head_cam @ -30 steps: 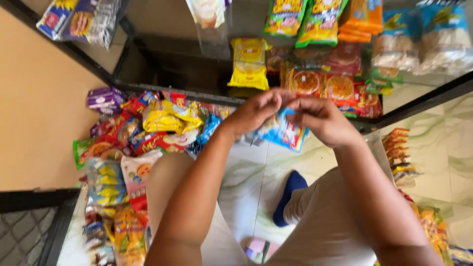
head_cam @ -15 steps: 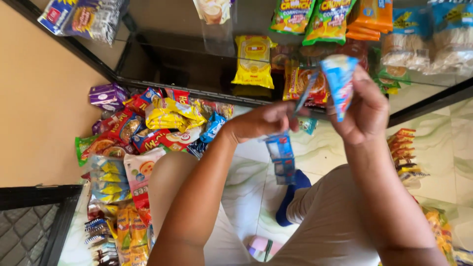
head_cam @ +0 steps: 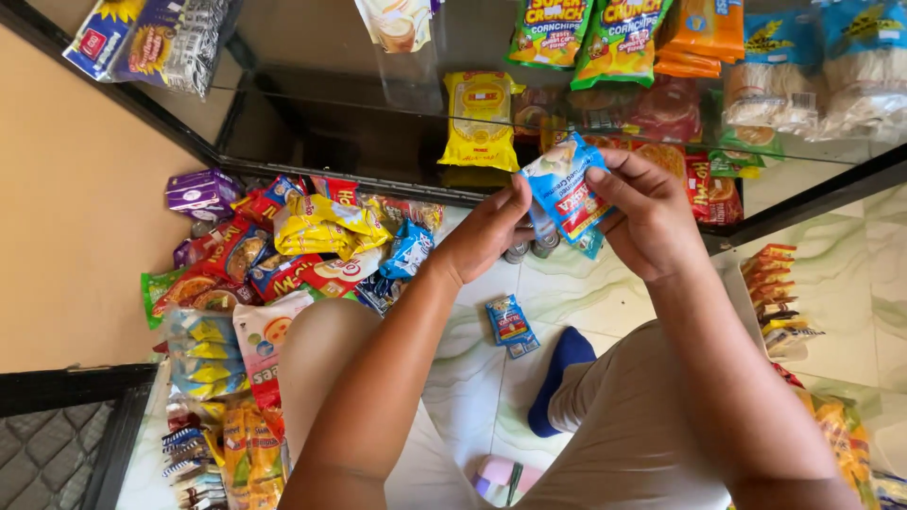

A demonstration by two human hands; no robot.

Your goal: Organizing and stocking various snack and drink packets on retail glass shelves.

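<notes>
A small blue-and-red sachet (head_cam: 567, 194) sat pinched between both hands at upper centre, a matching one (head_cam: 511, 324) lying on the floor below. Yellow, red and purple snack packets (head_cam: 283, 236) were heaped at left; green and orange bags (head_cam: 605, 38) hung along the top.

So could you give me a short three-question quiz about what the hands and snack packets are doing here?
1. True or false: both hands grip one blue sachet.
2. Where does the other small blue packet lie?
A. on the glass shelf
B. on the floor tile between the knees
C. in the left hand
3. Fill in: the yellow packet stands behind the ____ shelf front.

Key: 1 true, left hand and right hand pinch it; 2 B; 3 glass.
</notes>
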